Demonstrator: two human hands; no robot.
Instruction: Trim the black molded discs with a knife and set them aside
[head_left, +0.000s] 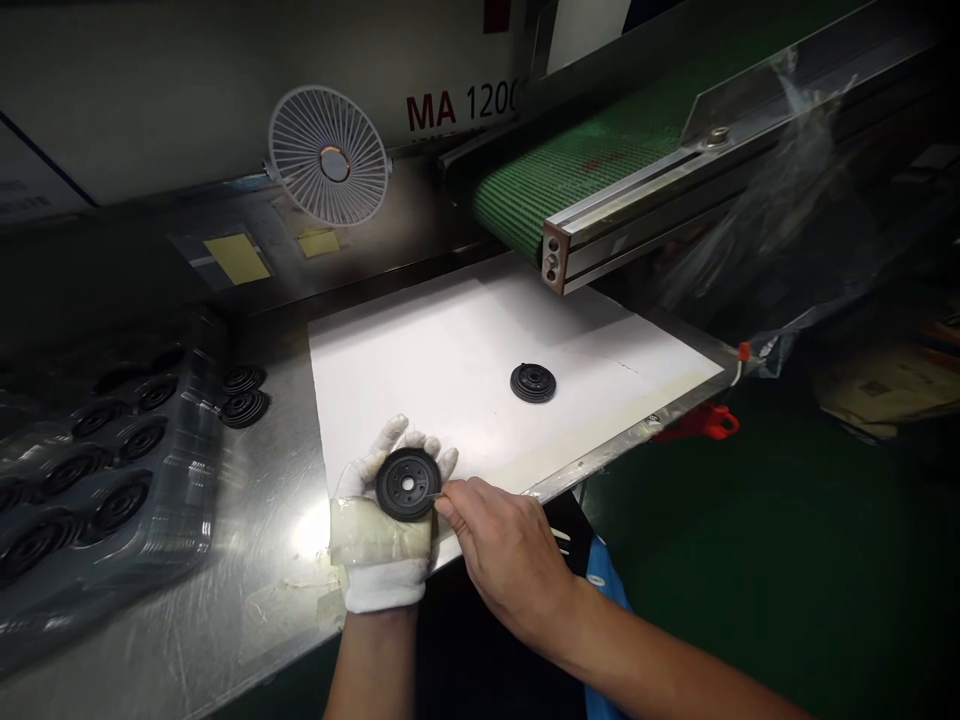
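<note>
Stainless-steel workbench (262, 540) runs beneath a green mesh conveyor belt (577, 175), whose aluminium side rail (556, 258) ends just above a white sheet (450, 350) laid on the steel. At the top of the frame, a white fan guard (328, 155) stands before a machine panel (457, 105) lettered "MA 120", the rest of the lettering cut off.

At bottom centre, the left hand (382, 530), in a white glove bound with clear tape, is cupped palm up, and a black ribbed rubber disc (408, 484) lies flat on its fingers. The bare right hand (510, 555) comes in from the lower right, narrowly pinched on a thin pick (441, 492) at the disc's rim, so the work in hand is at that edge.

A second black rubber disc (533, 382) lies on the white sheet, apart from the hands. Two more black rubber discs (244, 395) sit on the steel at left, just beside a clear blister tray (206, 400) of similar discs.

Right fingers hide the pick's tip, so its exact shape and contact point are hard to make out. The held disc's underside is hidden, and the tray's far end fades into shadow.
</note>
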